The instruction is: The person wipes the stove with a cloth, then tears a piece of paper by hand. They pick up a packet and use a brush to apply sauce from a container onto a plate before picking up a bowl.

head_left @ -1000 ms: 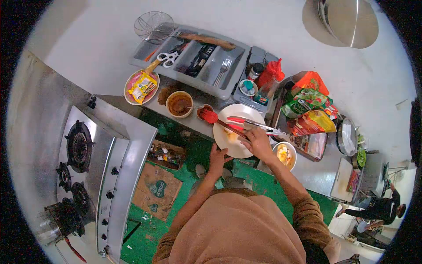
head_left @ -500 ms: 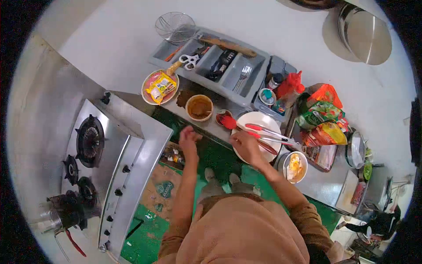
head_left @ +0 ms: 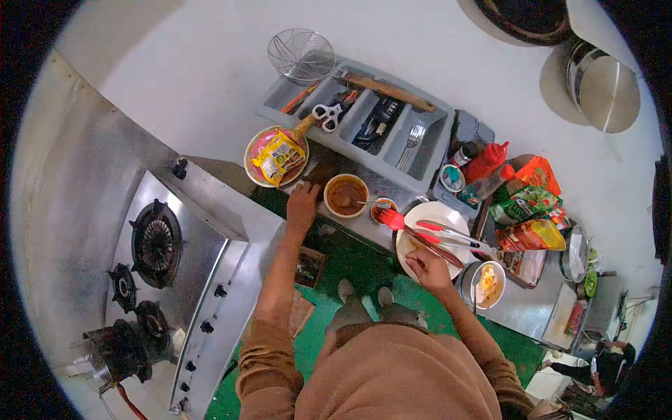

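Observation:
My left hand [head_left: 302, 205] rests at the counter's edge, just left of a bowl of brown sauce [head_left: 346, 195] with a spoon in it. Whatever lies under its fingers is hard to make out. My right hand [head_left: 428, 269] is over the lower part of a white plate [head_left: 442, 216], its fingers pinched together; anything between them is too small to name. Across that plate lie red-tipped tongs [head_left: 449, 233] and a red brush [head_left: 392, 219], whose head is beside a small bowl of red sauce [head_left: 383, 209]. A bowl with egg [head_left: 488, 285] stands right of my right hand.
A stove [head_left: 161, 245] is on the left. Behind the bowls are a grey cutlery tray [head_left: 364, 150], a plate with a yellow packet [head_left: 280, 157], and red bottles [head_left: 486, 162]. Food packets [head_left: 528, 203] lie to the right. A person [head_left: 602, 367] is at the far right.
My left hand has moved up to the counter, beside the sauce bowl. My right hand has moved down the plate from the brush end. The whole view has shifted slightly.

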A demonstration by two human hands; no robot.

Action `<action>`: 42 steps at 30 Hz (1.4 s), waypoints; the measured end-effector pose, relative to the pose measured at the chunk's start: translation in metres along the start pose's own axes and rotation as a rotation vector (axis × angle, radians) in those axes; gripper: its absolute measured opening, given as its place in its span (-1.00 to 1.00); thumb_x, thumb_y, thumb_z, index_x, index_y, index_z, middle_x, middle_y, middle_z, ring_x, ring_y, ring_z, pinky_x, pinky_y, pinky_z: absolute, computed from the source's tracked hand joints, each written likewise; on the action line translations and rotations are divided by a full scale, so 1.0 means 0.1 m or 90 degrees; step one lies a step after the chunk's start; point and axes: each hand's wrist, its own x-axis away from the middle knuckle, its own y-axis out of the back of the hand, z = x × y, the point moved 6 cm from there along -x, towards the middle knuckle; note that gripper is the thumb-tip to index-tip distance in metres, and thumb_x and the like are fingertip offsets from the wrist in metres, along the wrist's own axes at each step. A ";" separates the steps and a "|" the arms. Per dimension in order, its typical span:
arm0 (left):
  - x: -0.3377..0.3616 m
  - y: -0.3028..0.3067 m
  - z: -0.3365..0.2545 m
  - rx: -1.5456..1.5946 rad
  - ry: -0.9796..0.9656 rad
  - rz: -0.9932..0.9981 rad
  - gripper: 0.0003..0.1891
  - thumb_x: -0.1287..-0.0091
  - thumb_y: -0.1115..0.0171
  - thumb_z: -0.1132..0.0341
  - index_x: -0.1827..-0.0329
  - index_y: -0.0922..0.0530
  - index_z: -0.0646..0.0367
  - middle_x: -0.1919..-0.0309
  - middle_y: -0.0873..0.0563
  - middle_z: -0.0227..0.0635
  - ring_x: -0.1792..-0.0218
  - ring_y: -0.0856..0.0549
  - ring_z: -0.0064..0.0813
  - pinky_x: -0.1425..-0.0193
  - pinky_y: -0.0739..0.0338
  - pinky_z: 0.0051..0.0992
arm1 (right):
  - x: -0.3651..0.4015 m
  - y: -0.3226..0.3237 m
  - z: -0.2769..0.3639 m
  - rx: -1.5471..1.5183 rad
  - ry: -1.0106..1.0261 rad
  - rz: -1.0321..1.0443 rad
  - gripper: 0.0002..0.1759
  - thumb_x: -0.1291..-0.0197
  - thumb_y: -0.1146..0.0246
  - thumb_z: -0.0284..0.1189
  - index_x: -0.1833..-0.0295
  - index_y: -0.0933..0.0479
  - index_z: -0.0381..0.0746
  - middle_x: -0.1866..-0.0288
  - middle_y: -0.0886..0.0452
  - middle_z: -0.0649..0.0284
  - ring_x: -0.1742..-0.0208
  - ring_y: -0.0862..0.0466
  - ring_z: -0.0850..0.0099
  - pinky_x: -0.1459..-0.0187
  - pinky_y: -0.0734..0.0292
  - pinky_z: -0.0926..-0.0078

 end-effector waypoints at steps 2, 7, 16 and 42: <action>0.07 -0.03 0.02 0.013 0.001 -0.004 -0.63 -0.06 -0.07 0.48 0.00 -0.48 0.15 0.19 -0.53 -0.15 0.12 -0.52 -0.15 0.09 -0.45 -0.26 | 0.06 0.00 -0.08 -0.018 -0.041 0.015 -0.81 -0.14 -0.18 -0.38 0.20 -0.54 -0.27 0.21 -0.61 0.10 0.17 -0.61 0.13 0.11 -0.48 0.26; 0.34 0.19 -0.01 -0.016 0.057 0.066 -0.65 -0.05 -0.08 0.48 0.04 -0.47 0.15 0.22 -0.49 -0.12 0.14 -0.50 -0.08 0.09 -0.41 -0.18 | 0.11 -0.11 -0.12 -0.036 -0.033 -0.013 -0.83 -0.15 -0.17 -0.40 0.23 -0.54 -0.27 0.25 -0.61 0.09 0.19 -0.62 0.15 0.17 -0.51 0.32; 1.85 0.48 0.02 0.204 0.403 -0.008 -0.78 -0.18 -0.07 0.49 0.10 -0.47 0.18 0.20 -0.53 -0.11 0.16 -0.53 -0.06 0.06 -0.41 -0.18 | -0.05 -1.02 0.61 -0.058 0.095 0.195 -0.70 -0.17 -0.20 -0.33 0.01 -0.50 -0.22 0.15 -0.57 0.10 0.10 -0.58 0.27 0.13 -0.50 0.41; 2.92 1.11 -0.51 0.437 0.733 -0.181 -0.86 -0.30 -0.11 0.39 0.13 -0.54 0.20 0.19 -0.61 -0.27 0.21 -0.59 -0.40 0.15 -0.50 -0.43 | -1.31 -2.56 1.70 -0.010 0.489 0.079 -0.47 -0.08 -0.17 -0.47 -0.22 -0.32 -0.20 -0.27 -0.28 0.05 -0.28 -0.29 0.11 -0.19 -0.23 0.09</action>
